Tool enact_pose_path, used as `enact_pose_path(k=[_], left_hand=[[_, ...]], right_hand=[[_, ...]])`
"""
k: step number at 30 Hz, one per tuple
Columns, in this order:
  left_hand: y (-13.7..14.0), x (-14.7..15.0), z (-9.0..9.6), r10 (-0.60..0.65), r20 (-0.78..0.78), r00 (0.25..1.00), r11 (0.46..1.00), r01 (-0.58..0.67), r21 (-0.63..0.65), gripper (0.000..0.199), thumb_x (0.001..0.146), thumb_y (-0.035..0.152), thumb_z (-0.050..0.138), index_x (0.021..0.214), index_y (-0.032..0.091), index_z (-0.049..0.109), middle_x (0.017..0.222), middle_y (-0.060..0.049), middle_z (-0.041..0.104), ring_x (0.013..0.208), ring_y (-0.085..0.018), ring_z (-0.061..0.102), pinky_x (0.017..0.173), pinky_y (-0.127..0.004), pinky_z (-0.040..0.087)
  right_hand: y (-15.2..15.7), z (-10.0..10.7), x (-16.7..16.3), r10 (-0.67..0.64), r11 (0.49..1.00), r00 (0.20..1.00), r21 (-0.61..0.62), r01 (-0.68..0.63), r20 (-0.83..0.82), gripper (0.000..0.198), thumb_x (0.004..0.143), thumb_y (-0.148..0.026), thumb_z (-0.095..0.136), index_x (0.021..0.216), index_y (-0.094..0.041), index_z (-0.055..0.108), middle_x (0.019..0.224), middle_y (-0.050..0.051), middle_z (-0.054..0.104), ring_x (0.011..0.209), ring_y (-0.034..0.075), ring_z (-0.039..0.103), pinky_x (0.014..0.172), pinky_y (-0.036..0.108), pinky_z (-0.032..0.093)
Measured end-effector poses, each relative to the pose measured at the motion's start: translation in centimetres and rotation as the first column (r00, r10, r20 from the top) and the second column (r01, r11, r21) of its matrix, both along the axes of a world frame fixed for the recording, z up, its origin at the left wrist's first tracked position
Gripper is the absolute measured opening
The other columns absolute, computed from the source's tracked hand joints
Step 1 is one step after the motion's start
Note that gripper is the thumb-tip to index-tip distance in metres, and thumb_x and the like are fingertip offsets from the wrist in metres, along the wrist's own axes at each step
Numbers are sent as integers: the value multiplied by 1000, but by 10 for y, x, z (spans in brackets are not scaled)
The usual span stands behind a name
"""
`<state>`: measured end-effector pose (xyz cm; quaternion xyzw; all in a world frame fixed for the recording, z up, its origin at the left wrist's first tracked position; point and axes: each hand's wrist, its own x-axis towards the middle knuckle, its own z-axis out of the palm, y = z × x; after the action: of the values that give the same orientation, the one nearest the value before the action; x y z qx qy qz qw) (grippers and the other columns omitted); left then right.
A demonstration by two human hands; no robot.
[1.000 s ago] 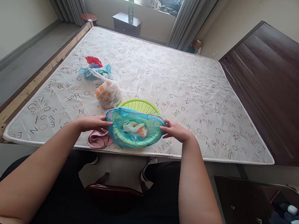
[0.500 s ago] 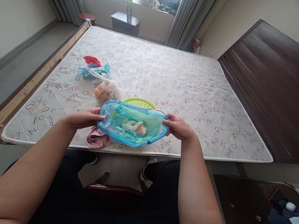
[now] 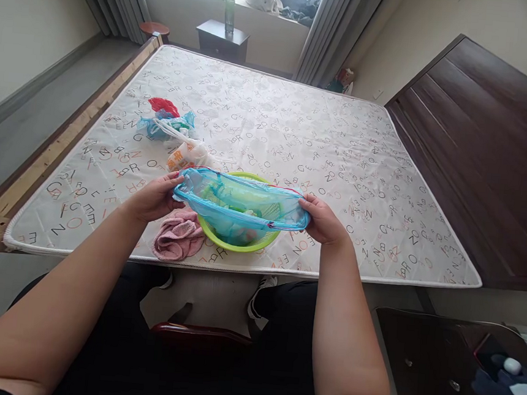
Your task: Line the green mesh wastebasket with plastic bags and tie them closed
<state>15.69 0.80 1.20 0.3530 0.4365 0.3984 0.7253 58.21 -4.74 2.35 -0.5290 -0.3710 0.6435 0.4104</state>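
A thin, see-through blue plastic bag [image 3: 225,214] with a red drawstring is stretched sideways between my hands, its mouth spread. My left hand [image 3: 158,196] pinches the bag's left end, and my right hand [image 3: 320,220] grips its right end. Beneath and behind the bag is a green plastic basket [image 3: 241,246], its rim showing at front and back. Some crumpled stuff shows faintly through the film; I cannot make out its kind. Close to my left hand lies a crumpled pink towel [image 3: 177,239].
The basket stands on a letter-printed mattress [image 3: 288,126] near its front edge. Farther left lie a white bag with orange print [image 3: 188,154], a crumpled blue bag [image 3: 168,124] and a red bundle [image 3: 163,107]. A dark wooden headboard [image 3: 473,167] rises at right.
The bag's mouth has flattened and its ends are pulled slightly farther apart. More of the green basket's front shows beneath it, and more of the pink towel is uncovered.
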Motion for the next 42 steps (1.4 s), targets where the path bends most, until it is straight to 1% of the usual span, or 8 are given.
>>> enact_pose_path(k=[4,8,13,16,22,29,36,42], left_hand=[[2,2,-5,57,-140,988,998,-57,1,44,73,34,90,110,20,72,79,0,68,60,-11,64,53,-23,60],[3,6,-12,47,-194,980,999,-47,4,45,71,35,92,108,18,72,77,1,66,57,-11,63,48,-22,57],[3,10,-15,2,-228,974,999,6,34,46,71,39,93,107,17,76,77,-1,68,56,-10,62,48,-20,55],[1,12,-13,0,-203,979,999,7,32,46,67,39,95,103,15,79,81,-4,72,60,-12,65,51,-19,55],[2,10,-8,38,-156,987,999,-32,40,49,67,39,95,107,15,81,79,-5,74,55,-10,61,46,-18,49],[6,4,-5,111,-76,991,991,-105,84,47,70,30,93,113,17,79,100,-8,77,64,-11,67,52,-18,55],[7,1,1,176,-19,984,982,-174,80,41,74,24,88,114,20,78,116,-9,78,68,-11,69,51,-18,53],[7,1,0,195,-209,958,975,-167,145,54,64,31,93,114,20,76,106,-9,78,56,-9,61,45,-18,44]], right_hand=[[4,-9,-1,-103,994,971,68,90,217,42,74,-54,83,80,-22,56,72,-3,59,61,12,54,56,26,52],[9,-17,-12,-295,940,832,298,166,469,43,82,-53,75,111,-23,66,117,8,70,95,21,65,76,32,56],[14,-21,-33,-290,884,646,456,-102,706,47,94,-41,62,137,-22,63,144,14,62,132,29,57,115,47,44],[17,-26,-41,-241,865,470,407,-292,849,44,95,-24,54,137,-18,65,141,14,65,137,30,53,120,47,38],[18,-26,-39,-101,955,275,171,-243,956,39,93,-22,59,131,-23,69,109,8,74,104,26,66,93,38,49],[18,-15,-33,-72,965,276,138,-225,959,22,89,-17,56,101,-22,74,98,6,73,87,19,63,74,28,41],[8,-4,-22,233,946,389,-114,-305,891,18,76,-11,63,88,-20,73,85,4,73,72,16,61,61,26,38],[9,0,-15,-2,986,578,96,-134,816,12,77,-17,64,86,-20,71,77,1,68,67,14,57,61,27,40]])
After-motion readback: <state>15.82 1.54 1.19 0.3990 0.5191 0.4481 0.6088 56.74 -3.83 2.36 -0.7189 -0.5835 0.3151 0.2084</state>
